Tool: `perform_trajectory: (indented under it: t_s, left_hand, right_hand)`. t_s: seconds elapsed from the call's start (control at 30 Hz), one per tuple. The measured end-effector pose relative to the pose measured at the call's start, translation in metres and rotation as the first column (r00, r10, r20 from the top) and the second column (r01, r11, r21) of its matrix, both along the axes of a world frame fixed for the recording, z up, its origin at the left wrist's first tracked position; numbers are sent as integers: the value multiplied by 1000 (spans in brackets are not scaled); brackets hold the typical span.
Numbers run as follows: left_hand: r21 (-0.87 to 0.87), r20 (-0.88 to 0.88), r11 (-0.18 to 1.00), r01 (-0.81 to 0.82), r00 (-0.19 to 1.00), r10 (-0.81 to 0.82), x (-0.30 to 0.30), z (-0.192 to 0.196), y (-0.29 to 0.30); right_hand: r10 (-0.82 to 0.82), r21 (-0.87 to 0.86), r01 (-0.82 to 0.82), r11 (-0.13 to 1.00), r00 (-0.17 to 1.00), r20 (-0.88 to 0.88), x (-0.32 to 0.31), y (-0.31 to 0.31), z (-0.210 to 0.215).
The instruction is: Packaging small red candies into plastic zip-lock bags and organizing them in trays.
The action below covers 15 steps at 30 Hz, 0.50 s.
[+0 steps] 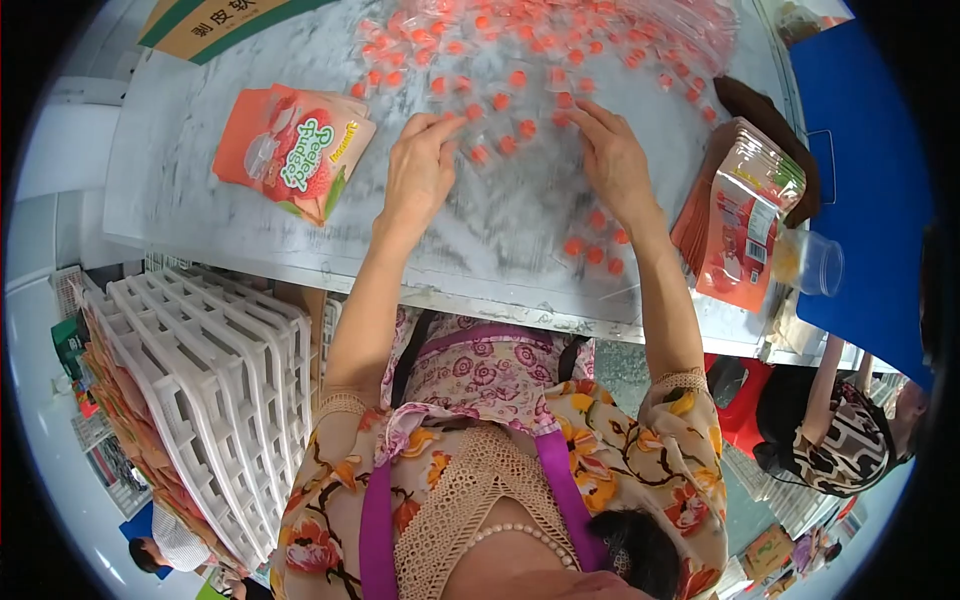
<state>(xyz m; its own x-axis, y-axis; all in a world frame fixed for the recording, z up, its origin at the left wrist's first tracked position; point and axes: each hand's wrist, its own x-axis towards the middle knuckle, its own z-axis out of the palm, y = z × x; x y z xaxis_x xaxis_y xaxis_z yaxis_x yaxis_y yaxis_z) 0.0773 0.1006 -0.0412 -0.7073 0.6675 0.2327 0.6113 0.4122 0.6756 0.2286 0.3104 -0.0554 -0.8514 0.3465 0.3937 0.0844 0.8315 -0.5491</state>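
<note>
Several clear-wrapped red candies [500, 102] lie loose on the marbled tabletop between my two hands. My left hand [420, 170] is at their left side, thumb and forefinger closed at the edge of a wrapped candy [474, 111]. On the other side, my right hand [617, 165] pinches at a wrapped candy [562, 118] with its fingertips. A larger heap of the same candies [540, 35] spreads from a clear plastic bag at the far edge. Near my right forearm sits a small group of candies [595, 254].
Red printed pouches [290, 150] lie at the left, and a stack of similar pouches [740, 215] at the right beside a clear plastic cup [820, 264]. A cardboard box [205, 28] stands far left. White plastic crates [210, 360] are stacked below the table. Another person [840, 430] is at right.
</note>
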Motion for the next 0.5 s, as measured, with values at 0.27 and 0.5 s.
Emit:
perform_trajectory:
  t_s: [0.27,0.5]
  left_hand:
    - [-86,-180,995,41,982,-56,-37,-24,4]
    - [-144,-137,976,161,974,-181,-35,-13,7]
  right_hand:
    - [89,-254,-68,965,994,70,-12,-6,-5]
    - [95,-114,-89,990,994,52,-22,-2,-15]
